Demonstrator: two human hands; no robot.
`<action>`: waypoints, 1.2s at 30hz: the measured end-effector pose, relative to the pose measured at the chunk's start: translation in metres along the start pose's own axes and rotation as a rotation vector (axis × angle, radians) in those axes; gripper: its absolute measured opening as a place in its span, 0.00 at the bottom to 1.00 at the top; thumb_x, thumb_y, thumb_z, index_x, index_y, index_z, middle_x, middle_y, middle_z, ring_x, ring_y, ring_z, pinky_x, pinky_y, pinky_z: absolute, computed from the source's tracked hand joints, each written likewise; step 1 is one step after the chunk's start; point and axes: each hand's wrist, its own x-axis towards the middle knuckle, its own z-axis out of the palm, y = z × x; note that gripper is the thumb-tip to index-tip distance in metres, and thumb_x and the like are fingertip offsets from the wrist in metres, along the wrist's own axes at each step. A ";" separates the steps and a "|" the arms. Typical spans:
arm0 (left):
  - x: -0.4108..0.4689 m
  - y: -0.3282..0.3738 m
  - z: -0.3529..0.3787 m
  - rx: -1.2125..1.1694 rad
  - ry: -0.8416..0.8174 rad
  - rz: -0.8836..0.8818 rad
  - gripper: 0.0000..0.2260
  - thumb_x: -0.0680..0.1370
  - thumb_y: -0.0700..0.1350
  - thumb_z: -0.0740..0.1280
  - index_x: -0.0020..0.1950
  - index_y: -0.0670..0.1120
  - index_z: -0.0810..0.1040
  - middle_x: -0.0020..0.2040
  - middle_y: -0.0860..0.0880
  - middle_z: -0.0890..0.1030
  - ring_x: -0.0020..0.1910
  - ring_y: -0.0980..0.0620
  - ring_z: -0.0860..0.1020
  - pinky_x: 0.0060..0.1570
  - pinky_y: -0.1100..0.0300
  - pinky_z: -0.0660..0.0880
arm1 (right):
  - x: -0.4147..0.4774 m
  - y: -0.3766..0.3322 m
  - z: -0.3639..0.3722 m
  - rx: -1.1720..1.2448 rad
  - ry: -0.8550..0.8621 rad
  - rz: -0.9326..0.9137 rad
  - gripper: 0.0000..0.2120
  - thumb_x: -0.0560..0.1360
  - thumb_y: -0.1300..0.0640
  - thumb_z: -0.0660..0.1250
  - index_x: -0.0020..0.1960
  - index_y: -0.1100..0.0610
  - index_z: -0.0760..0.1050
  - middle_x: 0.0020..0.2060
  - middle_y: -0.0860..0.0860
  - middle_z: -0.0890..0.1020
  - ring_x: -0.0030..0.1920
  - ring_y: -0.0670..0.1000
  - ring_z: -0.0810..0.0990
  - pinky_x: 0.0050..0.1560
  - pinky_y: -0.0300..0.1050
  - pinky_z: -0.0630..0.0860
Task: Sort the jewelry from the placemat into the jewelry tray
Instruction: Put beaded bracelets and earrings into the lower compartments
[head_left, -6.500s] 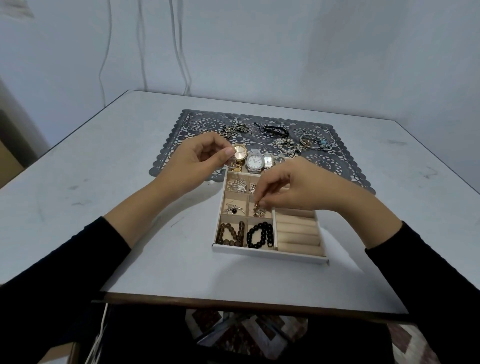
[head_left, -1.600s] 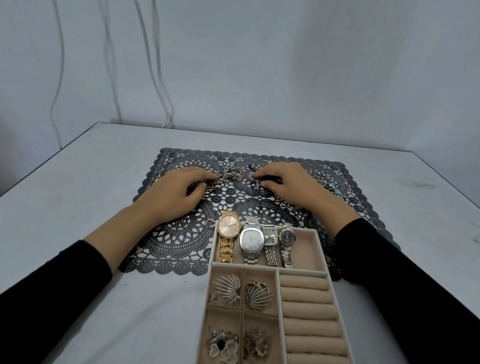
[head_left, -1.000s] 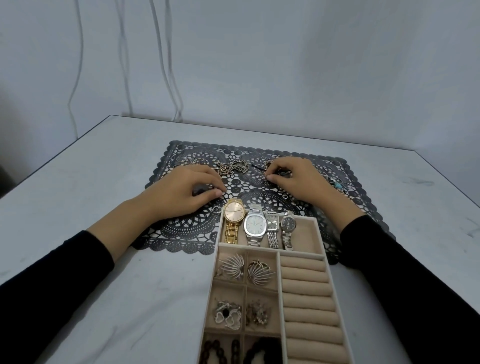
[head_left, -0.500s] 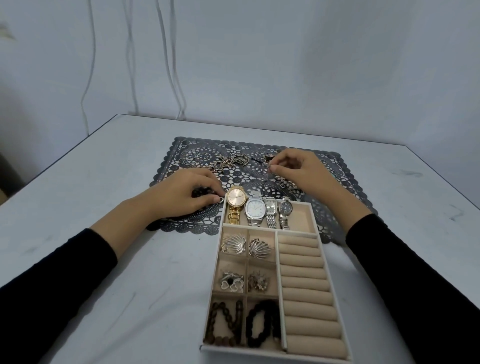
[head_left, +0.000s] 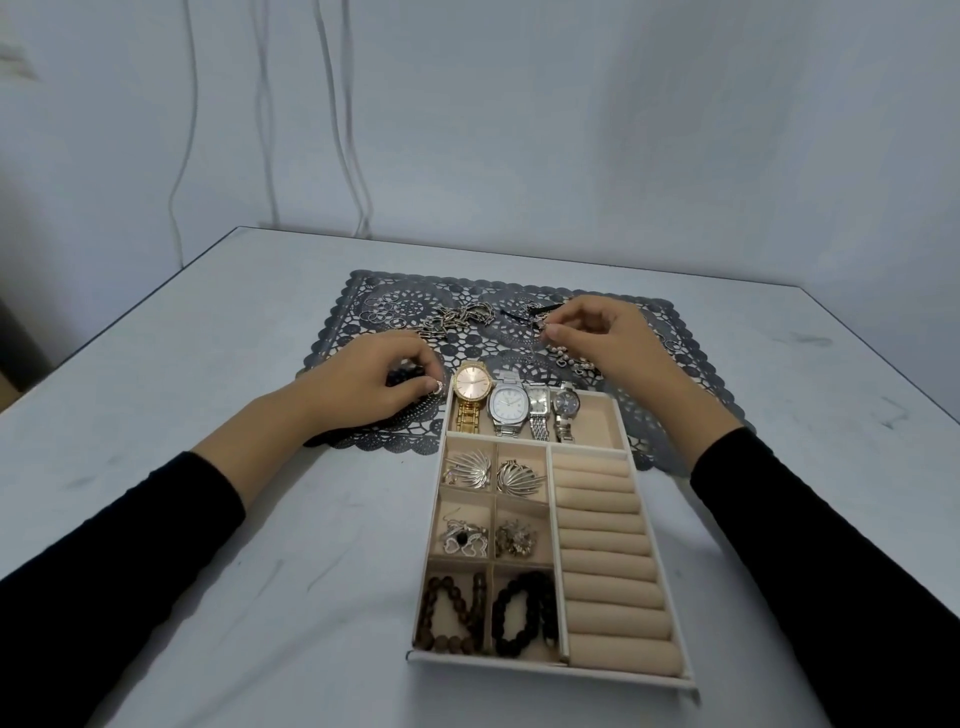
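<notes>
Both hands (head_left: 374, 384) w/ jewelry on placemat (head_left: 519, 358)

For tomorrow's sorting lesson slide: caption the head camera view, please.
Both hands, left hand and right hand, pick jewelry off the lace placemat behind a part-filled jewelry tray.

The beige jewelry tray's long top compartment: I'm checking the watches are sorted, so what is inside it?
Inside the beige jewelry tray, four watches lie side by side: a gold round watch, then three silver ones. Their lower straps run out of sight behind the divider.
</notes>
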 end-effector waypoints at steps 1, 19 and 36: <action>-0.001 0.000 0.000 -0.008 0.009 -0.012 0.02 0.78 0.45 0.69 0.50 0.51 0.80 0.49 0.59 0.81 0.52 0.61 0.78 0.54 0.68 0.71 | 0.000 -0.001 0.000 0.012 0.011 0.005 0.05 0.74 0.57 0.71 0.49 0.56 0.81 0.41 0.51 0.86 0.45 0.49 0.84 0.49 0.45 0.79; -0.015 0.032 -0.010 -0.426 0.408 -0.174 0.02 0.77 0.44 0.71 0.49 0.50 0.82 0.45 0.49 0.83 0.45 0.52 0.80 0.48 0.61 0.76 | -0.024 -0.041 -0.005 0.301 0.127 -0.011 0.06 0.74 0.63 0.70 0.50 0.62 0.79 0.43 0.57 0.83 0.40 0.46 0.81 0.38 0.34 0.75; -0.043 0.077 -0.004 -0.571 0.479 -0.131 0.04 0.76 0.42 0.71 0.49 0.50 0.83 0.46 0.44 0.84 0.44 0.51 0.80 0.47 0.61 0.78 | -0.090 -0.095 -0.003 0.468 -0.029 -0.157 0.04 0.74 0.64 0.68 0.49 0.60 0.79 0.43 0.57 0.83 0.45 0.52 0.80 0.47 0.43 0.78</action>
